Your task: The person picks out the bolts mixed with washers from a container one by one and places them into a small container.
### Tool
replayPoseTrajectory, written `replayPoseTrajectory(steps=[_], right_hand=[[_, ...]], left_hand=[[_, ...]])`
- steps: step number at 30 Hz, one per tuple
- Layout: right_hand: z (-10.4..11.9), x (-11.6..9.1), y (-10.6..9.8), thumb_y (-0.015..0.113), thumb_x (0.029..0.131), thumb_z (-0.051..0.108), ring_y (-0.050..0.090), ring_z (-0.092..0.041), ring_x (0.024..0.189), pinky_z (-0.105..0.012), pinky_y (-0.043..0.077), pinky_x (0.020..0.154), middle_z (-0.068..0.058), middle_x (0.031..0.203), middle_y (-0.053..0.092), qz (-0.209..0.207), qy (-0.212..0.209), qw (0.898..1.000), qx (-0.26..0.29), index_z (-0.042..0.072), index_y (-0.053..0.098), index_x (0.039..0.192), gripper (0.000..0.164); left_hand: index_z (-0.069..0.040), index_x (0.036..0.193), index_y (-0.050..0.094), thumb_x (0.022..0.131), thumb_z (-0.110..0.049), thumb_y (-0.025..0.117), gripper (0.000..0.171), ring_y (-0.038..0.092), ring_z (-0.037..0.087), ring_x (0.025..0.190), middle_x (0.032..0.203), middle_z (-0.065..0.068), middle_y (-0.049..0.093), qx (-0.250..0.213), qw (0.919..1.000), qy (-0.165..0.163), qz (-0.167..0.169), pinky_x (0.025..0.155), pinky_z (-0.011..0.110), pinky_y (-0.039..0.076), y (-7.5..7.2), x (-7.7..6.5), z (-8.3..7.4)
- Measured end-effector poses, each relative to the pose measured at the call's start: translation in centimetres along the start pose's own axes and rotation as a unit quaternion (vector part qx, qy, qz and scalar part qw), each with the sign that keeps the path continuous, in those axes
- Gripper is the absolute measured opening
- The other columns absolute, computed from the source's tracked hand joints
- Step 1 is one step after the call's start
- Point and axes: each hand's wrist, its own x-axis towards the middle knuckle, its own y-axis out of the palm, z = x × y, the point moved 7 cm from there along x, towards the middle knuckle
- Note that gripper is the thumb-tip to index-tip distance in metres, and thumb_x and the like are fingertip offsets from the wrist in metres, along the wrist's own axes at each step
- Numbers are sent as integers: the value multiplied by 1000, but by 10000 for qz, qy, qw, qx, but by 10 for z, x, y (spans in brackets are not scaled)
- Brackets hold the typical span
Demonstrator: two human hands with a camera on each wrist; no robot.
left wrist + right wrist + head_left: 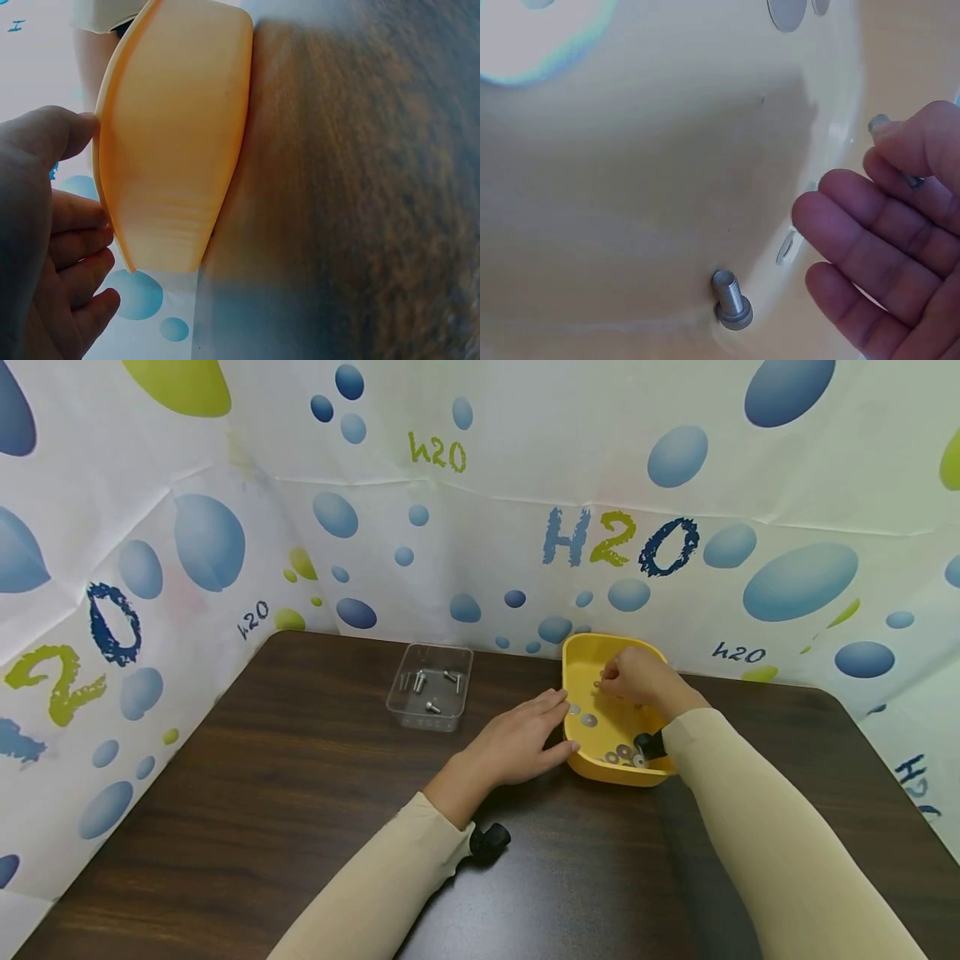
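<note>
My left hand (521,739) rests against the left rim of a yellow tray (618,774), fingers fairly straight, with thumb and fingertips touching the edge. In the left wrist view the same hand (64,225) is spread along the tray's (176,135) rim. My right hand (641,677) is inside the tray near its far end. Between thumb and index finger it pinches a small metal screw (879,122), mostly covered by the fingers. Below those fingertips, another screw (731,300) stands on the tray floor, and a washer (786,247) lies by the wall.
A clear plastic box (427,720) with several screws (432,707) stands on the dark wooden table (322,777), left of the tray. Several washers (588,720) lie in the tray, mostly at its near end. A printed sheet (495,560) rises behind the table.
</note>
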Motion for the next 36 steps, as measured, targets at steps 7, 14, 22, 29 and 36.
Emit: replayPoseTrajectory(steps=[7,14,22,29,36], right_hand=[[7,-4,-5,65,95,27,60,-23,75,-26,56,62,-10,92,69,-258,-19,9995,181,5,73,112,29],[15,-4,-11,63,96,28,60,-26,88,-37,59,82,-11,108,68,-483,68,9970,602,9,70,118,30],[40,-7,-28,59,95,27,60,-26,88,-42,55,86,-11,103,70,-1223,-798,9887,343,7,73,111,29],[64,-14,-39,60,96,25,65,-25,91,-44,57,87,-11,105,74,-1539,-1234,9799,281,6,75,110,29],[105,-26,-43,60,96,27,65,-22,89,-39,58,83,-6,99,74,-1681,-1759,9699,97,10,77,105,26]], left_hand=[[-11,155,31,100,-54,45,71,18,16,152,164,2,22,58,10000,-41,29,121,36,24,0,-1,0],[-15,156,30,100,-54,44,69,19,17,151,164,2,23,23,10000,1,-45,122,37,21,-4,-6,1],[-12,154,34,101,-54,44,69,22,19,151,163,4,26,-115,9994,-28,-325,122,38,20,-20,-18,14],[-12,155,33,100,-53,46,69,21,19,151,163,2,25,-234,9982,-319,-458,122,40,20,-29,-31,36],[-12,154,34,100,-52,47,69,22,22,151,163,3,25,-293,9956,-551,-698,121,45,24,-41,-44,56]])
